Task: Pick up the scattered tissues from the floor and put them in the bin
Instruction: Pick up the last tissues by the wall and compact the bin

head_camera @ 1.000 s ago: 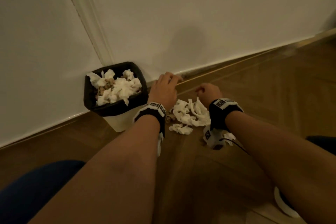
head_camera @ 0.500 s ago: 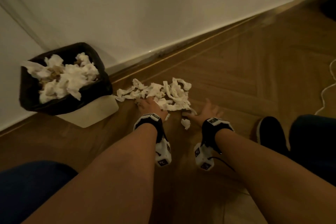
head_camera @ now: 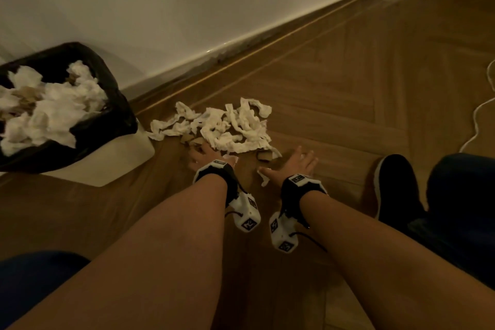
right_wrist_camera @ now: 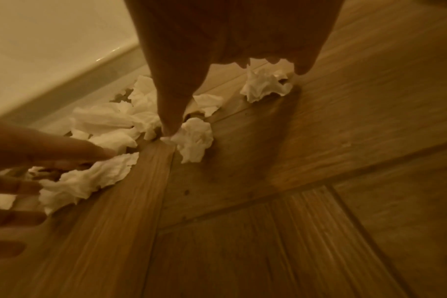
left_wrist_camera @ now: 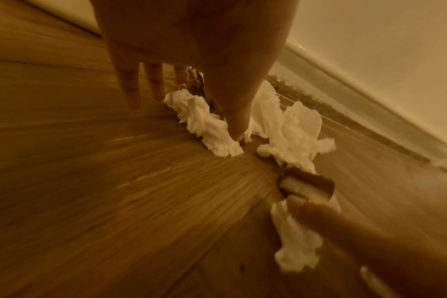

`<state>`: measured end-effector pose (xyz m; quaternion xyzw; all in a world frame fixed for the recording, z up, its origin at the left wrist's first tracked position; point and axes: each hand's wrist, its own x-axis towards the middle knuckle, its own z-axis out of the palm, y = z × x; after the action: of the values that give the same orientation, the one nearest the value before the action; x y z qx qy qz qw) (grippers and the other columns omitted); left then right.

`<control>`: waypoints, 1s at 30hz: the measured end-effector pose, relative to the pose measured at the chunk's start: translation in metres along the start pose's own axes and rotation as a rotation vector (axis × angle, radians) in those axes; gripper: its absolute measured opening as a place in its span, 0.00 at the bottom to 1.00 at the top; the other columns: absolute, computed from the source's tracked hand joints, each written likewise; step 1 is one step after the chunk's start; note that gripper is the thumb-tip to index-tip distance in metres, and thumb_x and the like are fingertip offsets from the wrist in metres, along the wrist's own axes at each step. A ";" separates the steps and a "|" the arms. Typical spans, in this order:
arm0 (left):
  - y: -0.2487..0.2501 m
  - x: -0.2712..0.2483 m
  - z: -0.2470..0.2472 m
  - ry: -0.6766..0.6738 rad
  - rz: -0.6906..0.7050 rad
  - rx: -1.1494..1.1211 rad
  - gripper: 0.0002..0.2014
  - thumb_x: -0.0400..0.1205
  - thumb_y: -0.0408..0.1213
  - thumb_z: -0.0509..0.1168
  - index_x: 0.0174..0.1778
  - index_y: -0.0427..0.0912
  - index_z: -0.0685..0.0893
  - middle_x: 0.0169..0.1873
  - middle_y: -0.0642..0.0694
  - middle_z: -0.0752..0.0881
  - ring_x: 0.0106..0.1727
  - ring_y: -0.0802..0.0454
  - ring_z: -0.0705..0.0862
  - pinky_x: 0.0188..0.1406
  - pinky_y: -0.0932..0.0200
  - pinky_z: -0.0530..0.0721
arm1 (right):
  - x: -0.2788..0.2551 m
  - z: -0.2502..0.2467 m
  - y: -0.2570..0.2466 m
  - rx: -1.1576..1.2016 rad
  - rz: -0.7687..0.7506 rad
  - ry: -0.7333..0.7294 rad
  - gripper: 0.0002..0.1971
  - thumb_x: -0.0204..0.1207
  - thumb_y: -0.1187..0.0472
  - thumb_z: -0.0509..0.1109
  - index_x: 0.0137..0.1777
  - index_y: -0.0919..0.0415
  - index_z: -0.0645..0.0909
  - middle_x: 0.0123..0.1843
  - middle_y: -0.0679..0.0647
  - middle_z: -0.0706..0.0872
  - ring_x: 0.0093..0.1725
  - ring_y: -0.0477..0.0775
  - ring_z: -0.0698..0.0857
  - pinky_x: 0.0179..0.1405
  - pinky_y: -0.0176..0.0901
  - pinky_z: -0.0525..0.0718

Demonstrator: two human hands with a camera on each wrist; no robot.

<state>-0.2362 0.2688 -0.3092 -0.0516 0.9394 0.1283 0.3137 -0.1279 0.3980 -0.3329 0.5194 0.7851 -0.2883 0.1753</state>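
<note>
Spreading both grips flat and empty, my left hand [head_camera: 202,157] and right hand [head_camera: 294,166] sit at the near edge of the tissues [head_camera: 227,126]. They look light, soft and tearable; I'd scoop underneath, then carry them left to the bin [head_camera: 117,104].

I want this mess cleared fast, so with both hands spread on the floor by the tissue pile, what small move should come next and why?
Probably sweep both hands inward and close them round the pile. The left hand and right hand lie open on either side of its near edge, holding nothing, and the tissues lie loose on the floor beside the bin.
</note>
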 end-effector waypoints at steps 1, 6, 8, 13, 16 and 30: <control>-0.002 -0.001 0.002 0.003 0.018 0.027 0.46 0.75 0.62 0.64 0.81 0.44 0.48 0.79 0.37 0.49 0.77 0.33 0.59 0.73 0.40 0.66 | 0.001 0.001 0.000 -0.001 -0.004 0.002 0.67 0.56 0.30 0.76 0.83 0.56 0.36 0.84 0.62 0.37 0.82 0.67 0.37 0.80 0.61 0.45; -0.005 -0.004 0.013 -0.134 0.048 0.079 0.26 0.86 0.53 0.50 0.69 0.37 0.75 0.71 0.35 0.72 0.67 0.33 0.75 0.67 0.36 0.73 | -0.004 0.016 -0.001 -0.062 -0.113 0.034 0.59 0.66 0.36 0.72 0.83 0.62 0.38 0.84 0.62 0.38 0.83 0.65 0.38 0.81 0.54 0.45; -0.005 -0.004 0.015 -0.120 0.103 0.000 0.20 0.87 0.43 0.53 0.69 0.34 0.75 0.69 0.34 0.76 0.67 0.34 0.77 0.66 0.40 0.75 | -0.008 0.024 0.000 -0.093 -0.163 0.064 0.51 0.73 0.41 0.68 0.83 0.61 0.40 0.84 0.62 0.40 0.83 0.64 0.39 0.81 0.55 0.47; -0.001 -0.007 0.010 0.015 0.187 -0.042 0.22 0.84 0.28 0.55 0.76 0.36 0.64 0.74 0.32 0.62 0.71 0.36 0.69 0.69 0.52 0.69 | -0.015 0.032 0.007 -0.126 -0.256 0.154 0.31 0.83 0.54 0.58 0.82 0.60 0.51 0.83 0.64 0.50 0.82 0.66 0.48 0.80 0.57 0.53; -0.002 -0.003 0.005 0.043 0.231 -0.139 0.20 0.82 0.27 0.56 0.71 0.38 0.72 0.71 0.33 0.68 0.65 0.35 0.75 0.62 0.51 0.75 | -0.013 0.030 0.013 -0.113 -0.297 0.245 0.24 0.83 0.62 0.58 0.79 0.59 0.61 0.78 0.63 0.59 0.77 0.64 0.58 0.75 0.51 0.64; 0.002 -0.011 -0.009 0.206 0.191 -0.212 0.27 0.87 0.52 0.44 0.53 0.35 0.82 0.54 0.35 0.83 0.49 0.39 0.82 0.45 0.52 0.74 | 0.001 0.016 0.016 0.132 -0.188 0.159 0.15 0.81 0.54 0.56 0.48 0.65 0.79 0.51 0.59 0.77 0.51 0.58 0.78 0.48 0.47 0.76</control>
<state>-0.2328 0.2687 -0.2956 -0.0077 0.9484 0.2500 0.1950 -0.1137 0.3936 -0.3499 0.4752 0.8210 -0.3125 0.0504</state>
